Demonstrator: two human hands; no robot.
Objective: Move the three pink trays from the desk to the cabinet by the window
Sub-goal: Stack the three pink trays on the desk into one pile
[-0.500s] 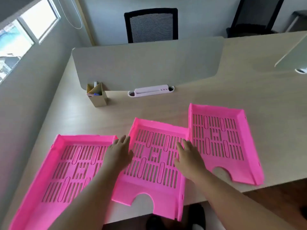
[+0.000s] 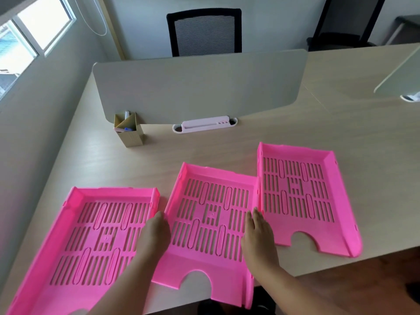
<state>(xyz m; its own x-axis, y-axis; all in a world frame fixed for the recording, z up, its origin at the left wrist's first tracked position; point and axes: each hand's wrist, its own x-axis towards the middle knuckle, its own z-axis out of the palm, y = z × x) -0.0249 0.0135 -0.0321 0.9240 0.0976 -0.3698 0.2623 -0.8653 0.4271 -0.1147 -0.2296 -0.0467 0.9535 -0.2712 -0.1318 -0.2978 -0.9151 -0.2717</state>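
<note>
Three pink slotted trays lie side by side on the pale wooden desk [image 2: 204,148]. The left tray [image 2: 91,235] and the middle tray [image 2: 211,214] overhang the near edge. The right tray [image 2: 295,185] sits farther back and touches the middle one's right wall. My left hand [image 2: 156,235] is curled over the middle tray's left wall. On the opposite side, my right hand [image 2: 259,235] presses the tray's right wall with its fingers together. The tray rests flat on the desk. No cabinet is in view.
A small cardboard pen holder [image 2: 130,133] and a white cable cover [image 2: 204,126] stand at the foot of a grey divider panel [image 2: 200,87]. A black chair [image 2: 204,30] sits behind the divider. A window [image 2: 27,42] is in the left wall.
Both hands have slid outward from the middle tray's floor to its two side walls, and the fingers have drawn together. The trays have not moved.
</note>
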